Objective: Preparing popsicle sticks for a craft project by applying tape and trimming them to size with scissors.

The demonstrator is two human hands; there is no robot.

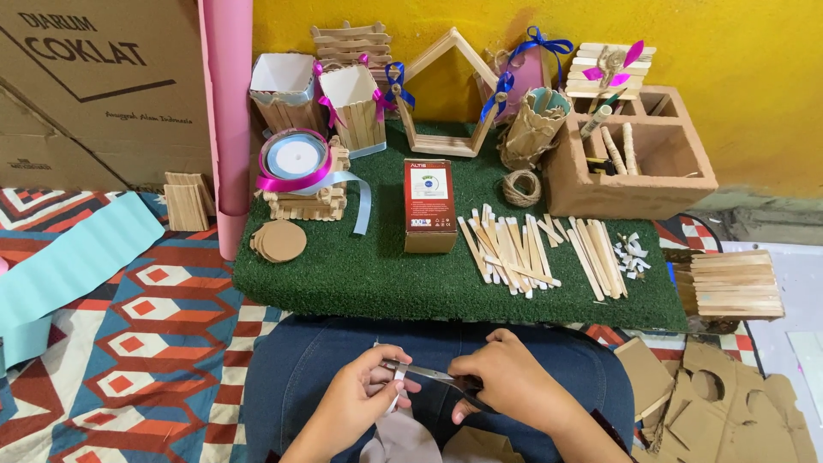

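A: Down in the lap, the right hand (514, 381) is working a pair of scissors (433, 375), fingers curled through the handles, blades pointing left and nearly together

B: And the left hand (364, 399) is pinching a narrow white strip (396, 401) right at the blades, thumb and fingers pressed on it, feeding it in

A: My read on doing this well: keeping the strip taut and the pinch close to the cut, so the thin material is not folding between the blades. Short snips are looking safer than one long bite

B: Textures up on the bench are worth noting. The green turf mat (360, 274) is looking rough and bristly, while the loose craft sticks (506, 249) are lying flat, pale and smooth, rounded at the ends

A: A shiny pink ribbon spool (294, 159) is sitting on a stacked stick base, satin against raw wood. Beside the small red box (429, 204), a ball of twine (521, 187) is looking coarse and fibrous

B: And brown cardboard offcuts (729, 403) are lying matte and stiff at the right, with round holes cut out
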